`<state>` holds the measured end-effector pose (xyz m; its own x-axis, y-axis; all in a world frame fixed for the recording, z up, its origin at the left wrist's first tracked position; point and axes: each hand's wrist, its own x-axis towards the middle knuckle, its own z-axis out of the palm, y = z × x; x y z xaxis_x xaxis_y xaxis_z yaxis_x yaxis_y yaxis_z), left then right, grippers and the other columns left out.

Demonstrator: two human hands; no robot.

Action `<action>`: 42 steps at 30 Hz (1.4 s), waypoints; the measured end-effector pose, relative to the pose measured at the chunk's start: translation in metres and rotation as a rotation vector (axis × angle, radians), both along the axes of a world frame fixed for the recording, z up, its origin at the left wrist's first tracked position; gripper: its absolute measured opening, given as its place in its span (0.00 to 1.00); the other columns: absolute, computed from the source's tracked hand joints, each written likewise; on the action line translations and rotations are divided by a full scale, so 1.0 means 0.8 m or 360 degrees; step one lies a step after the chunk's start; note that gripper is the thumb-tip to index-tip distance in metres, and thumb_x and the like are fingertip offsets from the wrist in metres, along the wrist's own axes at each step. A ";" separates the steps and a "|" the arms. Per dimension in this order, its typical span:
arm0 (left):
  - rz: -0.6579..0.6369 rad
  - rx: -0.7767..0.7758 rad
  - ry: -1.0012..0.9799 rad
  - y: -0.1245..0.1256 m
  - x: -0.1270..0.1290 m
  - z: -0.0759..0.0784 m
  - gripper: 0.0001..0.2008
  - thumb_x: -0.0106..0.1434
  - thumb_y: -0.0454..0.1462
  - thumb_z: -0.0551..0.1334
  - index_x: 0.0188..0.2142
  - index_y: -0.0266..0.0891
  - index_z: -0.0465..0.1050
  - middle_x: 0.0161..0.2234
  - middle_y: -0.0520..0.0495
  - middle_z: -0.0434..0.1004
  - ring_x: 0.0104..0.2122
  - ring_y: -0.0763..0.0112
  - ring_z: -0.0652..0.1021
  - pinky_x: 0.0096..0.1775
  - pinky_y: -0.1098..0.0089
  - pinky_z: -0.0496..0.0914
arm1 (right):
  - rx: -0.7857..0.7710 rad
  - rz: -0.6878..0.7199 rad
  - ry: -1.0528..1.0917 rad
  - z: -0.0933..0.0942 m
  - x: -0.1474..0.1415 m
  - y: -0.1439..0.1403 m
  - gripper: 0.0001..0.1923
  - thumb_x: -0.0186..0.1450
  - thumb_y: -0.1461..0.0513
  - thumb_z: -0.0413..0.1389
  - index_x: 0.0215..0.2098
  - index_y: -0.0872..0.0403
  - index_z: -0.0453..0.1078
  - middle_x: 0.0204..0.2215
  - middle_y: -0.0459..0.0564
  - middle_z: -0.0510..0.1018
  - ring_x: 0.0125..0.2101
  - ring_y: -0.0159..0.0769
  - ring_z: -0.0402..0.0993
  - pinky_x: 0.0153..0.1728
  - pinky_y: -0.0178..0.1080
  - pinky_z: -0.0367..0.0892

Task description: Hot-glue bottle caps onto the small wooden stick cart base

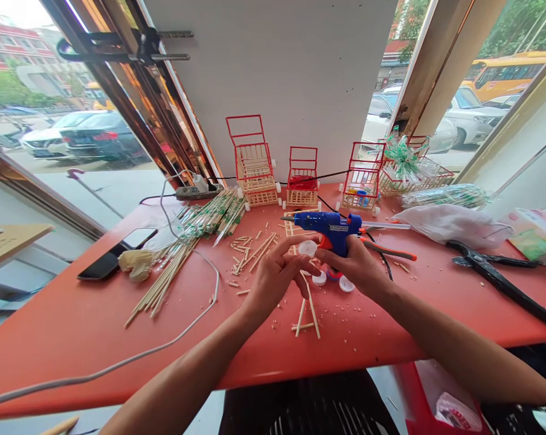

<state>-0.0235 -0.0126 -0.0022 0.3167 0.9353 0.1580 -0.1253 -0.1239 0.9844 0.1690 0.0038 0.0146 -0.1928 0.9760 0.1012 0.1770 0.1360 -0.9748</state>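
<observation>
My right hand (357, 263) is wrapped round the handle of a blue hot glue gun (330, 225), its nozzle pointing left and a clear glue stick (388, 225) coming out of the back. Between the fingers of my left hand (279, 269) is a small white bottle cap (307, 248), held just below the gun's barrel. Two more white caps, one nearer (346, 284) and one partly behind my fingers (319, 278), lie on the table. Below my hands rests a small frame of wooden sticks (307, 323); part of it is hidden by my hands.
Several stick-built carts with red handles (255, 163) stand along the back wall. Loose sticks (164, 281) and cut pieces (241, 254) lie left on the red table (164, 356). A white cord (216, 281) crosses the left side. Pliers (391, 248) and black cutters (494, 275) lie right.
</observation>
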 end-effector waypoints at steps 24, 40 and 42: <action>0.0376 0.0451 -0.0147 0.001 -0.012 0.004 0.19 0.74 0.46 0.64 0.58 0.41 0.67 0.37 0.48 0.82 0.32 0.71 0.81 0.39 0.68 0.76 | 0.0012 -0.0003 0.0277 0.011 0.009 0.008 0.29 0.54 0.42 0.73 0.31 0.50 0.65 0.19 0.37 0.67 0.18 0.27 0.59 0.20 0.36 0.54; 0.0484 0.0139 -0.0089 0.006 -0.017 0.006 0.09 0.57 0.40 0.75 0.35 0.39 0.82 0.26 0.51 0.82 0.29 0.68 0.84 0.38 0.67 0.79 | 0.0123 0.0064 0.0018 0.002 0.016 0.008 0.25 0.58 0.43 0.71 0.31 0.52 0.70 0.19 0.38 0.63 0.20 0.27 0.55 0.22 0.35 0.53; 0.0470 0.0118 -0.0111 0.007 -0.018 0.007 0.07 0.57 0.39 0.75 0.33 0.39 0.83 0.25 0.51 0.83 0.29 0.68 0.84 0.38 0.67 0.79 | 0.0122 0.0056 0.0007 0.004 0.016 0.007 0.25 0.57 0.43 0.71 0.31 0.52 0.69 0.19 0.38 0.64 0.20 0.27 0.55 0.22 0.35 0.53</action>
